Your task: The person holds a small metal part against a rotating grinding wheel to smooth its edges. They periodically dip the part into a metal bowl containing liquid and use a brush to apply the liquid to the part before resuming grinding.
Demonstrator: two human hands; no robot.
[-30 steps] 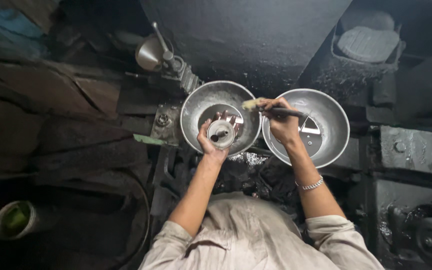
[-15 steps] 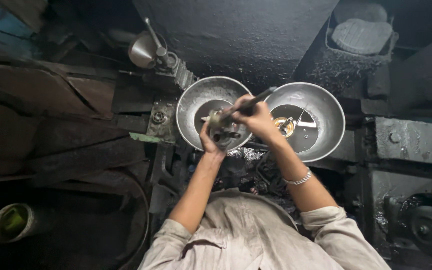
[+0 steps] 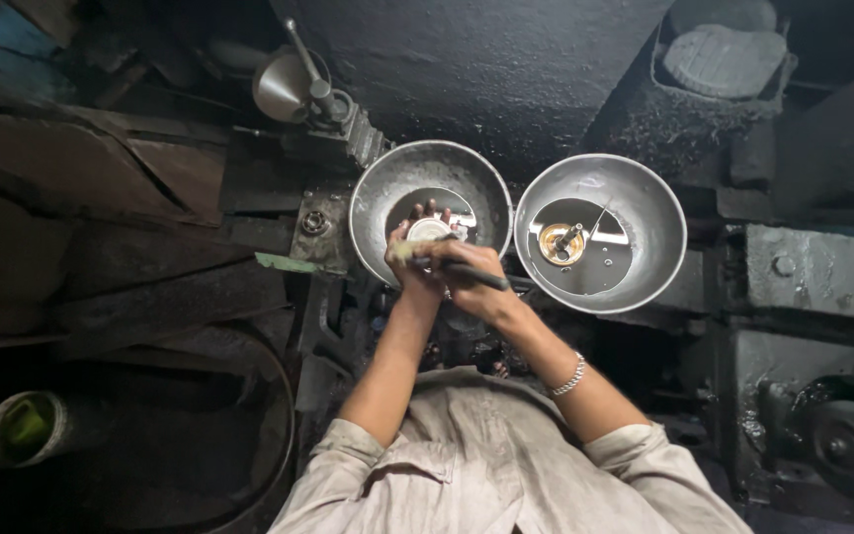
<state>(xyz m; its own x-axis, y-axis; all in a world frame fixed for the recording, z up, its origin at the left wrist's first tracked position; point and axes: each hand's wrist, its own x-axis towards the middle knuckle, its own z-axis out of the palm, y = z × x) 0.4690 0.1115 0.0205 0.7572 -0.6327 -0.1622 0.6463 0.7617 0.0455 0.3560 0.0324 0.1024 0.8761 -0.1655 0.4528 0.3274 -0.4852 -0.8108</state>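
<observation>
Left hand [image 3: 409, 259] curled around small round metal part [image 3: 428, 229], above left steel bowl [image 3: 380, 198]; right hand [image 3: 469, 277] pinching dark brush [image 3: 462, 268] against it; second bowl [image 3: 644, 198] beside, holding 1 ring [image 3: 558, 242].

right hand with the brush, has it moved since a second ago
Yes. The right hand with the brush has shifted left, from the rim of the right bowl to over the left bowl.

You see two round grey metal bowls: the left bowl [image 3: 380, 198] looks dull and brushed, the right bowl [image 3: 644, 213] smooth and wet with dark liquid. Your shiny silver metal bracelet [image 3: 571, 377] glints above a matt beige cloth shirt [image 3: 486, 465].
</observation>
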